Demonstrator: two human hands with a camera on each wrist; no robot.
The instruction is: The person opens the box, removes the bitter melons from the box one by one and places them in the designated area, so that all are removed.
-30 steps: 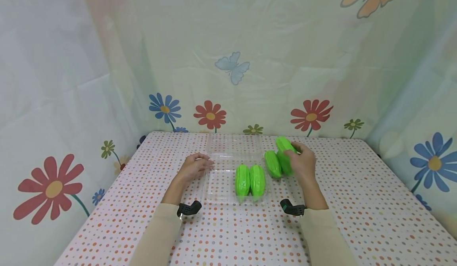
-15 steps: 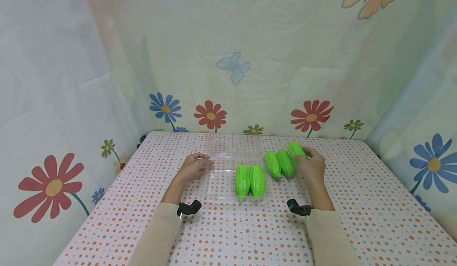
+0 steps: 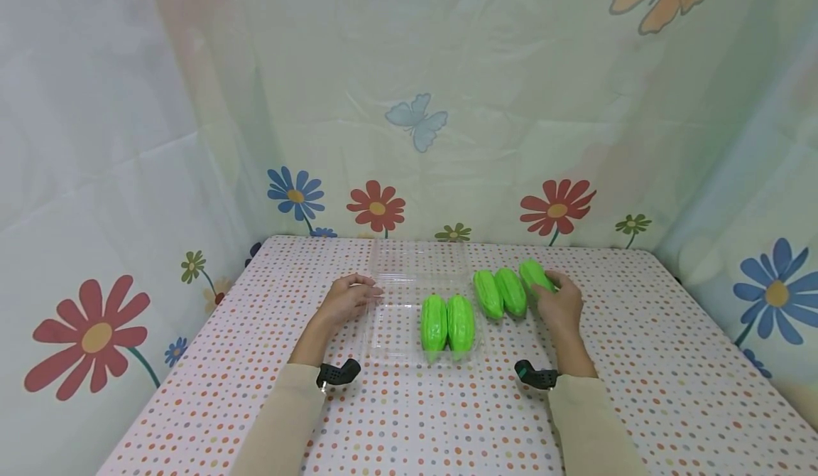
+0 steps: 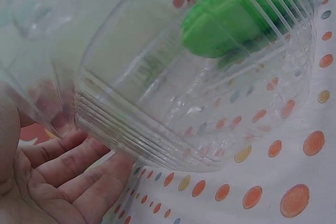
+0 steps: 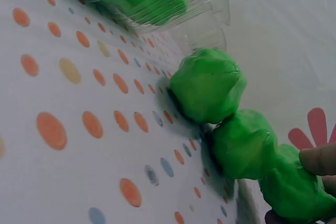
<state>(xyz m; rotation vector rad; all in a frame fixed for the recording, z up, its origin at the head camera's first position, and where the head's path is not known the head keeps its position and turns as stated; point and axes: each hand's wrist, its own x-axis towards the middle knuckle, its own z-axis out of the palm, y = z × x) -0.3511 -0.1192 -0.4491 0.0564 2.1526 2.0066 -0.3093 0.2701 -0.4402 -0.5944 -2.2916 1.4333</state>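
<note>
In the head view, my right hand (image 3: pixel 559 301) grips a green ridged gourd (image 3: pixel 534 276) at the table's back right. The right wrist view shows thumb and fingers around this gourd (image 5: pixel 294 187), which stands against the end of a row of two others (image 5: pixel 244 144). My left hand (image 3: pixel 346 300) is at the left side of a clear plastic clamshell box (image 3: pixel 396 334), its fingers loosely extended. Up close, those fingertips (image 4: pixel 118 166) touch the ribbed wall by the hinge. Two more gourds (image 3: pixel 434 323) lie side by side in the right half of the box.
The box's clear lid (image 3: pixel 418 257) lies folded back toward the rear edge. Two gourds (image 3: pixel 488 294) rest on the dotted tablecloth (image 3: pixel 422 419) just right of the box. A flowered curtain (image 3: pixel 319 106) encloses the table at the back and sides.
My right hand has carried its gourd rightward and down from over the loose pair to their right side, uncovering the second one. My left hand and the box have stayed put.
</note>
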